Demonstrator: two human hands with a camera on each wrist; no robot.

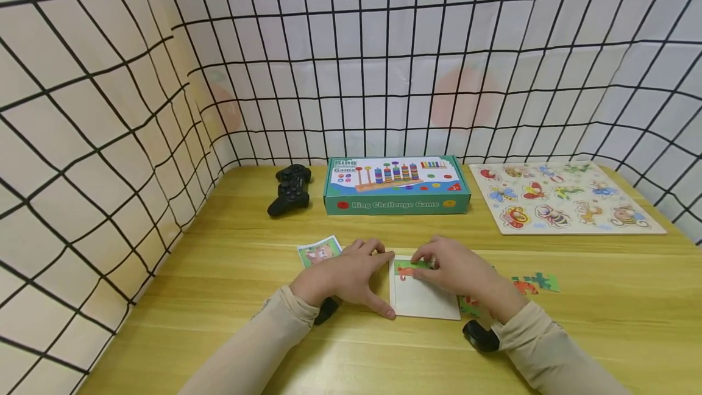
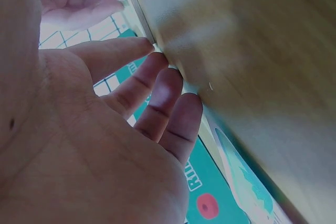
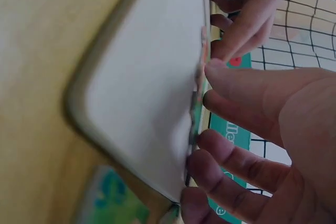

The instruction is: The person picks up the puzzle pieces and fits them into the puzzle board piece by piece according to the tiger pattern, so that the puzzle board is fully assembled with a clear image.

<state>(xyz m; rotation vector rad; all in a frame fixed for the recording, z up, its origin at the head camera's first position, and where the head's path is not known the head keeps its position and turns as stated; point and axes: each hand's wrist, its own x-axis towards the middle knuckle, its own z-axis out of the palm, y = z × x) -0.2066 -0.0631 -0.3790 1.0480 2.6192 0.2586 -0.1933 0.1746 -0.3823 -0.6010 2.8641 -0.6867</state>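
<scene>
Beige sleeves (image 1: 252, 343) of mine lie closest, forearms reaching over the yellow wood-grain table (image 1: 181, 303). At left, a picture card (image 1: 320, 252), white-edged and green with an orange-brown animal, sits just beyond my left hand (image 1: 348, 276); that hand's thumb and fingers are spread apart, touching the left edge of the puzzle tray (image 1: 425, 298). Flat on the table between my hands, the tray is square, with a smooth off-white floor and thin pale rim. Green-and-orange puzzle pieces (image 1: 404, 271) run inside its far edge. My right hand (image 1: 463, 270) touches them with bent fingers; whether thumb and forefinger pinch one, I can't tell. Farther right lie loose pieces (image 1: 544, 281), knobbed, glossy green and orange.
</scene>
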